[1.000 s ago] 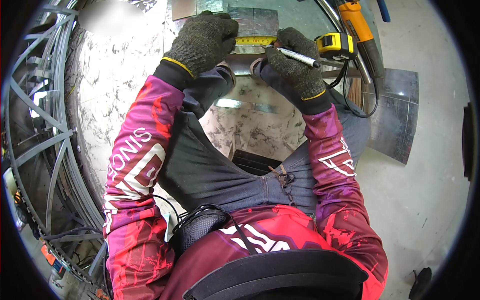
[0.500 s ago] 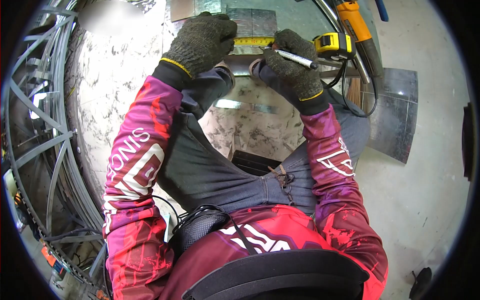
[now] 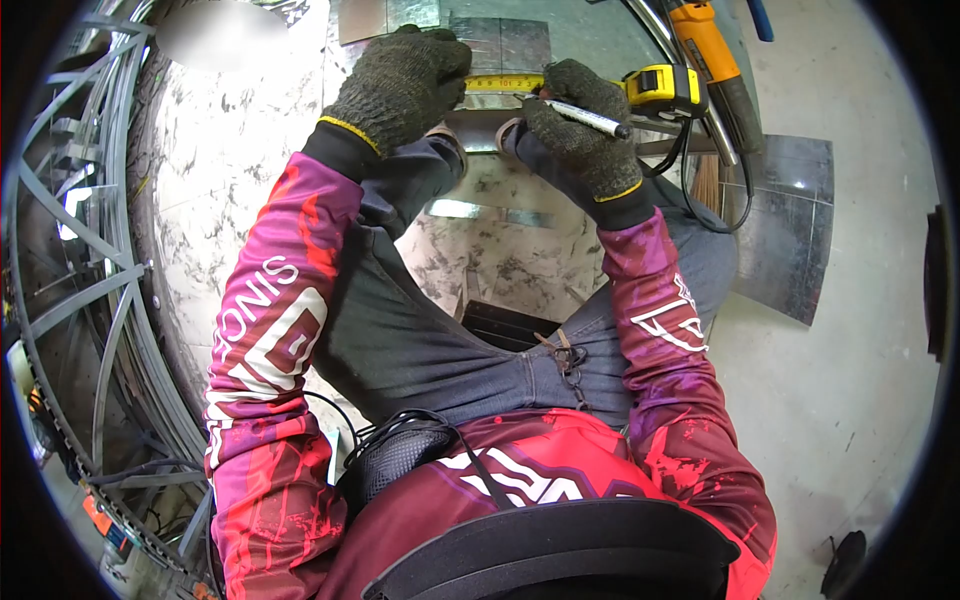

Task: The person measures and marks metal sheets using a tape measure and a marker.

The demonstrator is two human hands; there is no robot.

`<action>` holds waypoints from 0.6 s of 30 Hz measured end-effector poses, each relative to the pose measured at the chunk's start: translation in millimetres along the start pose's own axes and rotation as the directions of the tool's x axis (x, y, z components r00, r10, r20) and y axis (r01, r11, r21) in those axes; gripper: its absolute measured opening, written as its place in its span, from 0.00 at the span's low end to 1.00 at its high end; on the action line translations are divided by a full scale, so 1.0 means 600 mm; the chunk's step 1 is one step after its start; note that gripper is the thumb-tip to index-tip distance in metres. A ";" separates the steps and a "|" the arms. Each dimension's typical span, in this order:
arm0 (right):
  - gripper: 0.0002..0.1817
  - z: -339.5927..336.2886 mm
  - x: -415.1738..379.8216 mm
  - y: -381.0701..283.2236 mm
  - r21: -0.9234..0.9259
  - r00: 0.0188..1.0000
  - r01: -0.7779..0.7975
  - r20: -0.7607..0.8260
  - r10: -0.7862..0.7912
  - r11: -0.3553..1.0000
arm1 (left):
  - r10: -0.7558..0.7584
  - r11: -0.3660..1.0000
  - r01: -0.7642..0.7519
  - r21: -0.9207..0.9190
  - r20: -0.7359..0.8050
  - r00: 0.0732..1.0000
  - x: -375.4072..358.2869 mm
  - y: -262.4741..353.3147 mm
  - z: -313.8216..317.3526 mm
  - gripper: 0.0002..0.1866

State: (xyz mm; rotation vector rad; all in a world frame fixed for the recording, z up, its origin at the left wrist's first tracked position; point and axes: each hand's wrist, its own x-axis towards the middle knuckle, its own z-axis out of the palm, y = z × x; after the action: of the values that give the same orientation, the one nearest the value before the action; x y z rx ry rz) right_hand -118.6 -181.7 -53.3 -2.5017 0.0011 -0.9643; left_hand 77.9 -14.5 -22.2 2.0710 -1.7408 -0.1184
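My left hand [image 3: 400, 88], in a dark knit glove, is closed over the left end of a yellow tape measure blade [image 3: 505, 83]. The blade runs across a metal strip [image 3: 490, 101] and passes behind my right hand. That right hand [image 3: 588, 128], gloved alike, is closed round a white marker [image 3: 596, 120] with a dark end. The marker's other end points left, close to the blade's lower edge. Just right of my right hand rests the yellow and black tape measure case [image 3: 664, 90]. Gloves hide the fingertips of both hands.
Grey sheet pieces [image 3: 500, 42] lie beyond the blade. An orange power tool [image 3: 705, 42] with a black cord lies at upper right. Dark tiles [image 3: 785, 230] lean at right. Curved metal framework [image 3: 85, 290] fills the left side. A shiny strip [image 3: 490, 212] lies on the floor between my legs.
My right hand, with the marker, and the tape measure case have shifted very slightly left. My left hand keeps its hold on the blade's end.
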 end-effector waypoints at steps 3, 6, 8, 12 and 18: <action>0.15 -0.010 0.006 -0.006 0.011 0.997 -0.027 0.068 0.026 1.000 | -0.004 1.000 0.004 -0.004 0.003 1.000 0.000 0.000 0.000 0.10; 0.15 -0.005 0.002 -0.005 -0.005 0.999 -0.004 0.037 0.004 1.000 | -0.015 1.000 0.015 -0.003 0.015 1.000 0.000 0.000 -0.001 0.10; 0.15 -0.004 0.002 -0.004 -0.026 0.999 0.022 0.035 -0.021 0.999 | -0.009 1.000 0.009 -0.006 0.015 1.000 0.000 0.000 -0.002 0.10; 0.16 -0.004 0.001 -0.001 -0.074 0.996 0.085 0.044 -0.082 0.994 | -0.005 1.000 0.005 -0.001 0.005 1.000 -0.001 0.001 -0.001 0.10; 0.17 -0.001 -0.001 0.004 -0.094 0.992 0.124 0.040 -0.120 0.988 | 0.014 1.000 -0.014 0.001 -0.014 1.000 -0.001 -0.001 0.000 0.10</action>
State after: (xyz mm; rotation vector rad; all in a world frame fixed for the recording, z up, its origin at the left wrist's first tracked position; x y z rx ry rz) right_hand -119.0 -184.0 -54.0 -2.6322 -0.1207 -0.9917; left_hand 78.1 -14.0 -22.4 2.0549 -1.7478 -0.0986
